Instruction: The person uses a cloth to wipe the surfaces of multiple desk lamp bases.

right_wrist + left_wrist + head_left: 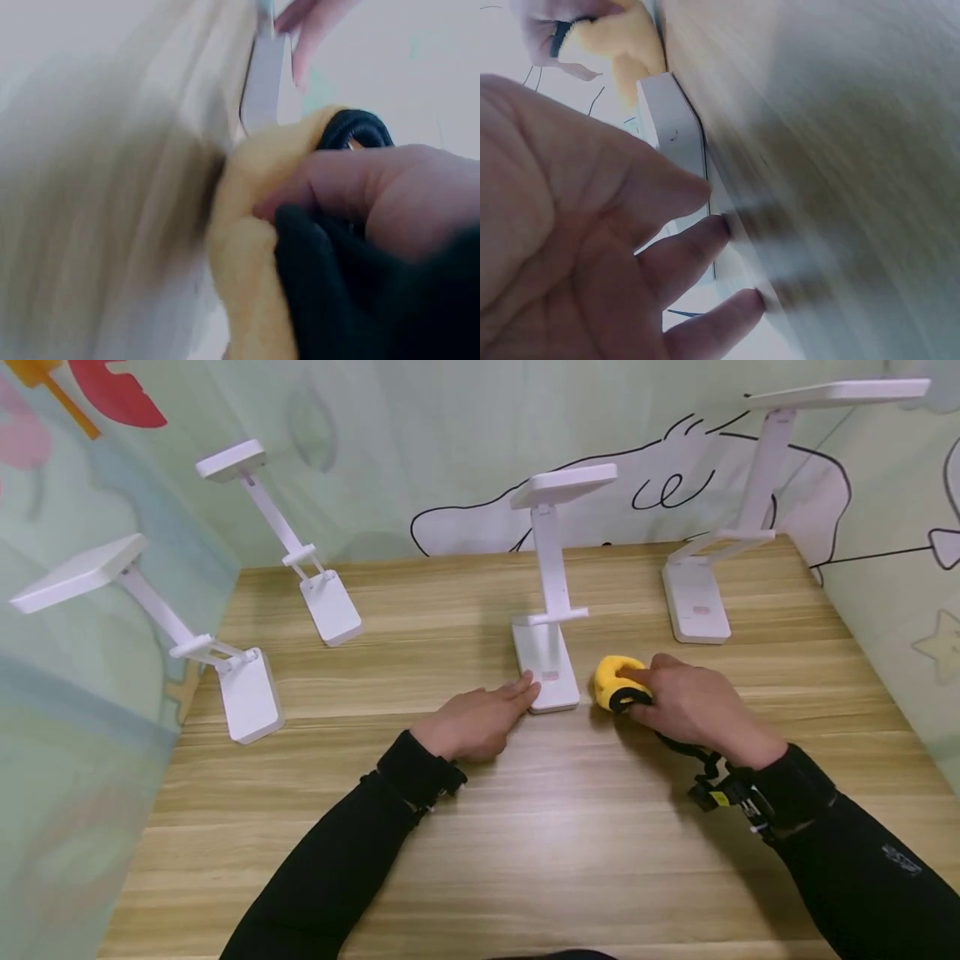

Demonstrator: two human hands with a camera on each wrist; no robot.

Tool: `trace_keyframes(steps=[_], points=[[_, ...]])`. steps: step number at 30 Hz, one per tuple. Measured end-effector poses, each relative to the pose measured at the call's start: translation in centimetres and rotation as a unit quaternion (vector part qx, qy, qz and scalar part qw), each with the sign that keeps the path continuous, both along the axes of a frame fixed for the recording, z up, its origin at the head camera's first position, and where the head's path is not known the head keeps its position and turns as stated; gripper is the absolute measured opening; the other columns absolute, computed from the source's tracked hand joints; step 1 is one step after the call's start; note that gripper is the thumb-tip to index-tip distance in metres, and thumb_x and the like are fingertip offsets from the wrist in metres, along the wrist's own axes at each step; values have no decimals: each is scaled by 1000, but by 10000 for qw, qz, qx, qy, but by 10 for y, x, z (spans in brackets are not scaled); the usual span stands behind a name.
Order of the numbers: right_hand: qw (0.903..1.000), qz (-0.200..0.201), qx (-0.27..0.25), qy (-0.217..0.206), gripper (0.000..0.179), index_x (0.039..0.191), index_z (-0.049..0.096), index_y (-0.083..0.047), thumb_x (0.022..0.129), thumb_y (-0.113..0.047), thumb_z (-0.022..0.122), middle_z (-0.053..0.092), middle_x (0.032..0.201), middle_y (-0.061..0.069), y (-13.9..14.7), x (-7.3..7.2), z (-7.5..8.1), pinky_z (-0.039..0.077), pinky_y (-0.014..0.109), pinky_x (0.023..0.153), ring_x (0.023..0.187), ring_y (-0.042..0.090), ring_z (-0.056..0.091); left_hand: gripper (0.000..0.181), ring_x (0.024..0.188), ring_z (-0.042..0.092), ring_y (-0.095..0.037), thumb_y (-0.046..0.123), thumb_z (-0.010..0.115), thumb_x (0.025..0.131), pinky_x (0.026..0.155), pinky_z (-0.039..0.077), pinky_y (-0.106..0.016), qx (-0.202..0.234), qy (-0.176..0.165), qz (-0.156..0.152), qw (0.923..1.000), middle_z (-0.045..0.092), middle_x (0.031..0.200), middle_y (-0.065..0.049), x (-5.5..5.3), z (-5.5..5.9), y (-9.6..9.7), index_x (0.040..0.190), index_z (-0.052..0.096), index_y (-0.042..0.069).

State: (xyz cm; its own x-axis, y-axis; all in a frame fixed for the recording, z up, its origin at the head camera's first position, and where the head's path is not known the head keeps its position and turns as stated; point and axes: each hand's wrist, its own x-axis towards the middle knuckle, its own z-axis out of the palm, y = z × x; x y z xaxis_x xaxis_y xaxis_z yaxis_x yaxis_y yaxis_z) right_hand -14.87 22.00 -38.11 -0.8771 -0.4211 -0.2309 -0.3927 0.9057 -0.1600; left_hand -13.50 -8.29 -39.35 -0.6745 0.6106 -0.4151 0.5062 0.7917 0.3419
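Note:
A white desk lamp stands upright at the middle of the table. My left hand reaches to the front left corner of its base, fingers extended and fingertips at the edge. In the left wrist view the thumb and fingers of that hand spread along the side of the base. Right of the lamp, my right hand grips a bunched yellow cloth with black trim, low over the table. The right wrist view shows fingers pressed into the folds of the cloth.
Two more white lamps stand on the left, one near the front and one farther back. Another lamp stands at the back right. Printed fabric walls border the wooden table at the back and sides.

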Motion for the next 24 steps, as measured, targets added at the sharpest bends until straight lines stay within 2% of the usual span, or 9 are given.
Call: trace_keyframes(steps=[5,8,11,12,15,17,20,22,24], points=[[9952,-607,-756,140,64,155,51,-3,99,-30,67,63,112,24,4,-5,0,42,36,60,80,29,55,70,161,22,-16,5,45,108,128,28,-49,157,20,151,9998,6,178,-1,0,-1,-1,170,17,17],[9865,-797,-1429,-12,67,158,46,-3,101,-30,66,62,131,29,-3,-3,-6,52,49,77,101,39,62,70,161,22,-18,5,47,107,128,29,-47,269,17,206,9994,9,178,-1,0,0,0,170,19,16],[9744,-1015,-1998,-174,69,157,42,2,102,-32,67,56,144,33,-14,0,-13,52,60,96,122,46,61,68,162,21,-20,5,46,107,129,27,-42,360,-2,242,9991,11,178,-2,-1,0,2,170,21,14],[9694,-1116,-2173,-241,70,156,41,3,102,-33,67,57,144,34,-18,1,-15,52,61,98,123,46,62,67,162,21,-21,6,45,108,129,27,-40,395,-14,256,9989,12,178,-3,-1,0,2,169,21,13],[9550,-1376,-2590,-443,70,151,37,4,102,-38,66,62,131,35,-32,4,-18,56,54,88,108,43,67,62,160,27,-21,12,45,110,129,28,-38,615,22,422,9972,22,176,-6,-2,1,1,168,26,10],[9456,-1489,-2845,-529,69,147,36,3,102,-40,66,63,127,36,-41,6,-18,55,52,87,106,42,67,58,149,47,-21,17,46,111,123,37,-39,938,13,708,9931,41,168,-9,-2,3,1,167,32,12],[9277,-1643,-3272,-723,68,145,34,0,102,-41,67,60,132,38,-55,11,-17,53,54,94,115,44,64,53,127,64,-22,26,51,112,112,49,-41,1734,-44,1339,9757,60,152,-10,-1,8,1,163,42,15],[9139,-1720,-3575,-859,68,145,33,0,103,-42,66,58,137,37,-64,16,-16,51,56,100,122,44,62,54,120,68,-22,33,53,112,105,54,-41,2359,-307,1760,9552,64,147,-10,2,10,3,162,44,16],[8984,-1795,-3881,-999,66,145,32,-1,104,-40,66,57,139,35,-74,21,-16,52,54,100,123,43,63,58,129,66,-23,39,53,111,103,56,-43,2942,-653,2038,9315,58,154,-9,6,13,5,163,40,17]])
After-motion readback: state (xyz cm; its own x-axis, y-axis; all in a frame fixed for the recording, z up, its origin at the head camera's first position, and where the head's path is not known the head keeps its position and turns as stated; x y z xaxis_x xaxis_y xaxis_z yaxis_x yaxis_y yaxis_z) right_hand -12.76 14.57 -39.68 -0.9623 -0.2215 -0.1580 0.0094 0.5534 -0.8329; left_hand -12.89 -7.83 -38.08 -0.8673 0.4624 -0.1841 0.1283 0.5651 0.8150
